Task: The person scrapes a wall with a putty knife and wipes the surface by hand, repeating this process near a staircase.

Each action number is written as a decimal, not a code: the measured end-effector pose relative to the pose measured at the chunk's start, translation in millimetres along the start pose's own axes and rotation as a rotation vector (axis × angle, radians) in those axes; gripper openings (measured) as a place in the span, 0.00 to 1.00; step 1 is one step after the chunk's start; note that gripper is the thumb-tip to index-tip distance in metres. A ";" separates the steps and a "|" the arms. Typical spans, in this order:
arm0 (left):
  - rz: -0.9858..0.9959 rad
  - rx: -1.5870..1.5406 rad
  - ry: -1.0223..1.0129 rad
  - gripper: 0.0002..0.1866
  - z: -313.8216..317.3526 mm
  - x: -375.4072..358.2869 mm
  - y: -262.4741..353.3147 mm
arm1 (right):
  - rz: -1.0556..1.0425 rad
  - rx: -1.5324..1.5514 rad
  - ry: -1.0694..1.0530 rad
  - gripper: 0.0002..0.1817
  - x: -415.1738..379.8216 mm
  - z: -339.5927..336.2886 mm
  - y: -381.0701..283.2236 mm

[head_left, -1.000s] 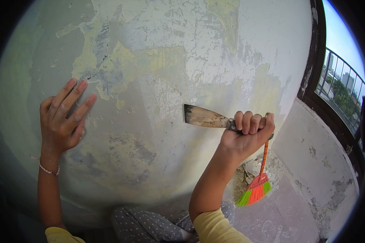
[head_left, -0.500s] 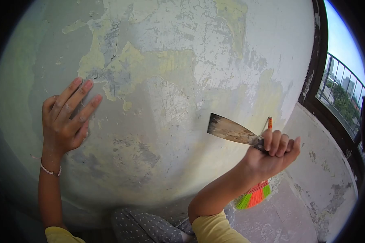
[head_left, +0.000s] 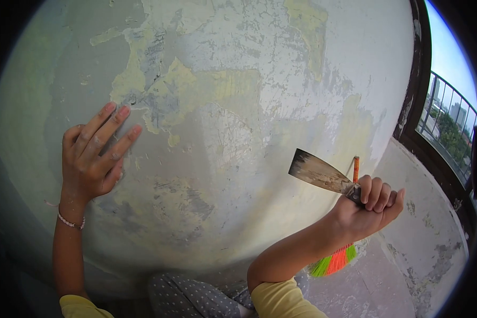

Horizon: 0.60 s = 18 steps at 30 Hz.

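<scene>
Facing me is a wall with patchy, peeling paint in grey, white and pale yellow. My left hand lies on it with fingers stretched out, the fingertips close to a small dark chip in the paint. In my right hand is a putty knife, its handle wrapped by my fingers. The knife's wide, stained blade points up and to the left and looks apart from the wall. Most of the handle is hidden inside my fist.
Behind my right forearm a broom with green and orange bristles leans, its orange stick showing above my hand. A dark window frame and a scuffed ledge are at the right. My legs in dotted trousers are below.
My right hand has moved a little to the right with the putty knife. My left hand keeps its place on the wall, while the whole view has shifted slightly.
</scene>
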State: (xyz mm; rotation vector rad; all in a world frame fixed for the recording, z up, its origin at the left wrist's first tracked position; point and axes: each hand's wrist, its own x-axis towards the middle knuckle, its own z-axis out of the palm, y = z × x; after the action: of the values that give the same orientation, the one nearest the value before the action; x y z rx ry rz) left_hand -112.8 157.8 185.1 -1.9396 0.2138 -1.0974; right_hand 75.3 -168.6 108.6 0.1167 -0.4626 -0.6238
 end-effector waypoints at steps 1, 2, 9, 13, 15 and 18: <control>-0.001 0.005 0.001 0.27 0.1 -0.3 -0.9 | -0.021 0.016 0.017 0.20 -2.5 -2.6 3.2; -0.002 0.007 0.002 0.27 -0.1 -0.5 -0.7 | -0.020 0.014 0.019 0.20 -11.9 2.6 21.7; -0.005 0.002 0.008 0.28 -0.3 -1.0 0.6 | 0.147 -0.193 0.084 0.20 -9.7 8.2 35.8; 0.005 0.002 0.011 0.28 1.2 -2.5 -1.0 | -0.061 -0.108 0.043 0.19 0.3 -2.3 13.3; -0.002 0.012 0.008 0.28 1.7 -2.6 -0.2 | 0.120 -0.145 0.066 0.18 -19.2 5.4 47.0; -0.008 0.012 0.005 0.27 0.9 -1.2 0.8 | 0.632 -0.155 0.081 0.15 -61.1 15.6 94.2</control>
State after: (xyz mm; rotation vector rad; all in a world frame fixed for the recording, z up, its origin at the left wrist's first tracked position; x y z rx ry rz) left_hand -112.7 158.5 183.7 -1.9284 0.2022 -1.1068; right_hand 75.2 -56.0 122.0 -0.1491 -0.3441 -0.0321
